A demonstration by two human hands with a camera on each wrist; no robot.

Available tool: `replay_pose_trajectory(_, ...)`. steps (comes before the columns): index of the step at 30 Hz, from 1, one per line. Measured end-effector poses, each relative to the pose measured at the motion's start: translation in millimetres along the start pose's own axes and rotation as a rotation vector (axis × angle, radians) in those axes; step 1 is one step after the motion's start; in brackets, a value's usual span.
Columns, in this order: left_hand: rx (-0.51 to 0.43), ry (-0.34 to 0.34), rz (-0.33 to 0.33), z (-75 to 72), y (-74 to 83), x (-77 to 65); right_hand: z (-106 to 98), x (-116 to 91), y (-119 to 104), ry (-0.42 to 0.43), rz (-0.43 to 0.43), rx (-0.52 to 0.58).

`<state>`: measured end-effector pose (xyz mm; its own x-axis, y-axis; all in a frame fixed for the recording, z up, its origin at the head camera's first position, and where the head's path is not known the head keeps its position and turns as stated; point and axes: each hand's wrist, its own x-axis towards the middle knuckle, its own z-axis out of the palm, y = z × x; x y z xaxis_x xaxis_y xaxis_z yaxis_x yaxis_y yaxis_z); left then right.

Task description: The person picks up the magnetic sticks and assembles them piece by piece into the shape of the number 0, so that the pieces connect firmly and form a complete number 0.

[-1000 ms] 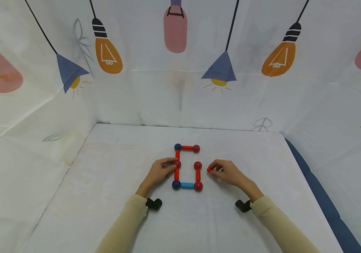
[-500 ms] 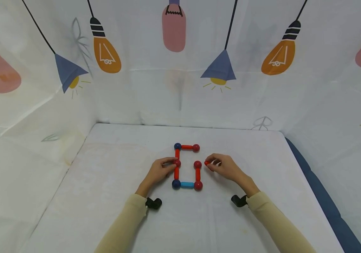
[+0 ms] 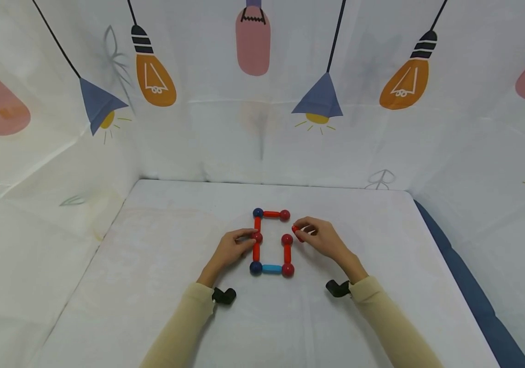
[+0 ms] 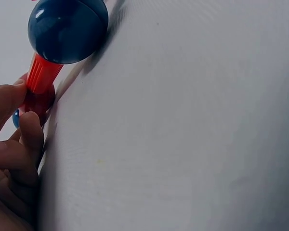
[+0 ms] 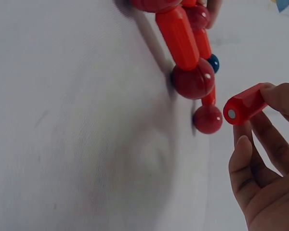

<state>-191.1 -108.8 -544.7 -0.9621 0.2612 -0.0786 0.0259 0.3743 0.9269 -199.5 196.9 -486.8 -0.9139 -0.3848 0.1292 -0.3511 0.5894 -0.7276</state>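
A figure of magnetic rods and balls lies on the white table (image 3: 152,317), with a gap on its right side between the upper red ball (image 3: 284,215) and the middle red ball (image 3: 287,239). My left hand (image 3: 232,250) pinches the red ball (image 3: 257,237) at the middle of the left side; in the left wrist view the fingers also reach the red rod (image 4: 42,74) below the blue ball (image 4: 67,31). Beside the gap, my right hand (image 3: 324,239) holds a loose red magnetic rod (image 5: 245,103) between thumb and fingers, its round silver end showing, apart from the balls.
A light blue rod (image 3: 272,269) joins the blue ball (image 3: 255,268) and the red ball (image 3: 288,270) along the figure's near side. White cloth walls with printed lamps (image 3: 319,99) enclose the table at the back and sides. Dark blue fabric (image 3: 466,276) shows past its right edge.
My right hand has moved left and away from me with the red magnetic rod, from beside the lower right rod up to the gap. The left hand and the figure have stayed put.
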Motion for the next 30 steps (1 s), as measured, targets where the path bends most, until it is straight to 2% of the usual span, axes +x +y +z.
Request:
replay_pose_trajectory(16,-0.014,0.025,0.005,3.1,-1.2,-1.0,13,5,5,0.073,0.071,0.145)
replay_pose_trajectory(22,-0.014,0.015,0.010,2.6,-0.7,-1.3,18,9,4,0.087,0.089,0.150)
replay_pose_trajectory(30,0.032,0.022,0.023,1.5,-0.9,-1.0,21,13,-3,0.086,0.090,0.148)
